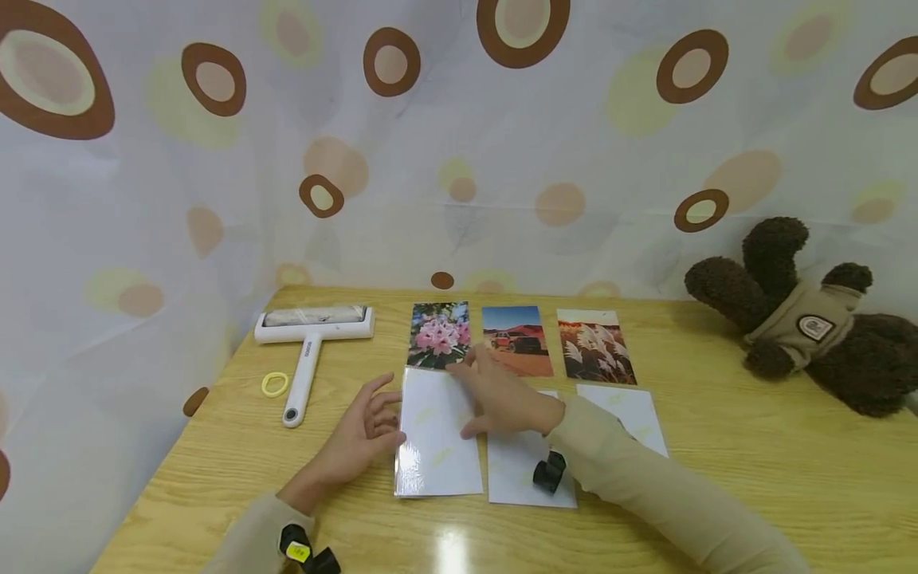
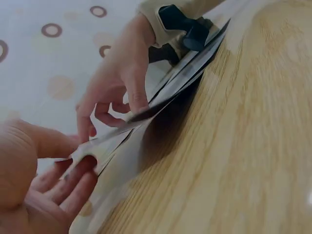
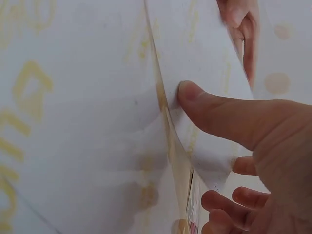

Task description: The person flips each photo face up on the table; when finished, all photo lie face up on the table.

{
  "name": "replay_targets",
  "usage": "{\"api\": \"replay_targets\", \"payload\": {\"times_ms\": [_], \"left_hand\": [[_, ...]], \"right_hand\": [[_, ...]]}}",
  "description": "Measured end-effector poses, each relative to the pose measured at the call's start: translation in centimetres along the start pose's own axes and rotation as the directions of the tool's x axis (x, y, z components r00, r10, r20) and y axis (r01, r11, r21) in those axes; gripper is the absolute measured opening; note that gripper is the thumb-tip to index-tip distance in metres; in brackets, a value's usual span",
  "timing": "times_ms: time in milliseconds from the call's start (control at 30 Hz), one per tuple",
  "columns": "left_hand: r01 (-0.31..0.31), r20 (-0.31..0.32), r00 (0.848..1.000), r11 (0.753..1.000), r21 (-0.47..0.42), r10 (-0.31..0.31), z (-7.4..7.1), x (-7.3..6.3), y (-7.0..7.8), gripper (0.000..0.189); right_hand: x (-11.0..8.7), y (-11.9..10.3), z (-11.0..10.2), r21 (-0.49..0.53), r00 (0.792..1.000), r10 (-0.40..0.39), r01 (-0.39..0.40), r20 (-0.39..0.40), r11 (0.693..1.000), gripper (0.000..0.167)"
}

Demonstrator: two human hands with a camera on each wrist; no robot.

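Three white card backs lie in a row: a left card [image 1: 433,454], a middle card [image 1: 512,470] and a right card [image 1: 631,413]. My left hand [image 1: 362,434] pinches the left card's left edge, thumb above and fingers below in the left wrist view. Over that card's upper right corner arches my right hand [image 1: 502,395]. Its thumb [image 3: 209,109] touches the card near the right edge, and the other fingers spread by the top edge. Behind stand out a pink flower photo [image 1: 439,335], a red off-road car photo [image 1: 523,319] and a reed photo [image 1: 595,347].
A white lint roller [image 1: 304,371] lies at the left of the wooden table [image 1: 731,478], with a yellow hair tie [image 1: 275,384] beside it. A dark brown plush toy [image 1: 810,319] lies at the right. Behind hangs a dotted curtain [image 1: 516,143].
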State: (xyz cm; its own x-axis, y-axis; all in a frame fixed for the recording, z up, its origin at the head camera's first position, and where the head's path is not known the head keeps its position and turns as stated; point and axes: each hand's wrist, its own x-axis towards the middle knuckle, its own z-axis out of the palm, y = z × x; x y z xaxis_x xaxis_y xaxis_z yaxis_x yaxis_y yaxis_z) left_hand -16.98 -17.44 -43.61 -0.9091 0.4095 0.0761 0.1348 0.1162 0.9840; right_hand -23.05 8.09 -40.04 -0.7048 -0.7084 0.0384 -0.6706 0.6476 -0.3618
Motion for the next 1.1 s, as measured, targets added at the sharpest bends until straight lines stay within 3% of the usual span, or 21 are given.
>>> {"api": "replay_targets", "payload": {"times_ms": [167, 333, 500, 600, 767, 900, 1100], "left_hand": [[0.033, 0.060, 0.998, 0.978, -0.204, -0.021, 0.4, 0.7, -0.1, 0.078], [0.021, 0.112, 0.994, 0.967, -0.253, 0.007, 1.0, 1.0, -0.1, 0.064], [0.036, 0.181, 0.983, 0.948, -0.317, 0.023, 1.3, 1.0, 0.1, 0.058], [0.047, 0.202, 0.979, 0.951, -0.305, 0.017, 1.5, 0.8, 0.0, 0.060], [0.051, 0.227, 0.974, 0.969, -0.242, 0.005, 1.7, 0.6, -0.1, 0.062], [0.008, 0.252, 0.966, 0.970, -0.244, 0.055, 2.0, 0.8, 0.1, 0.066], [-0.050, 0.217, 0.973, 0.991, -0.122, 0.076, 2.2, 0.8, 0.5, 0.065]], "right_hand": [[-0.3, -0.2, -0.4, -0.009, 1.000, -0.005, 0.005, -0.005, 1.000, 0.101], [-0.4, -0.7, -0.7, -0.099, 0.998, -0.055, 0.055, -0.003, 0.994, 0.116], [-0.3, -1.9, -1.0, -0.126, 0.988, -0.142, 0.149, 0.069, 0.981, 0.105], [-0.2, -2.3, -0.9, -0.095, 0.978, -0.195, 0.202, 0.077, 0.975, 0.097], [-0.4, -2.2, -0.4, -0.028, 0.974, -0.228, 0.228, 0.009, 0.973, 0.079], [-0.5, -2.3, -0.5, 0.064, 0.973, -0.225, 0.228, -0.057, 0.971, 0.060], [-0.9, -2.7, -1.0, 0.233, 0.982, -0.174, 0.185, -0.070, 0.955, 0.044]]}}
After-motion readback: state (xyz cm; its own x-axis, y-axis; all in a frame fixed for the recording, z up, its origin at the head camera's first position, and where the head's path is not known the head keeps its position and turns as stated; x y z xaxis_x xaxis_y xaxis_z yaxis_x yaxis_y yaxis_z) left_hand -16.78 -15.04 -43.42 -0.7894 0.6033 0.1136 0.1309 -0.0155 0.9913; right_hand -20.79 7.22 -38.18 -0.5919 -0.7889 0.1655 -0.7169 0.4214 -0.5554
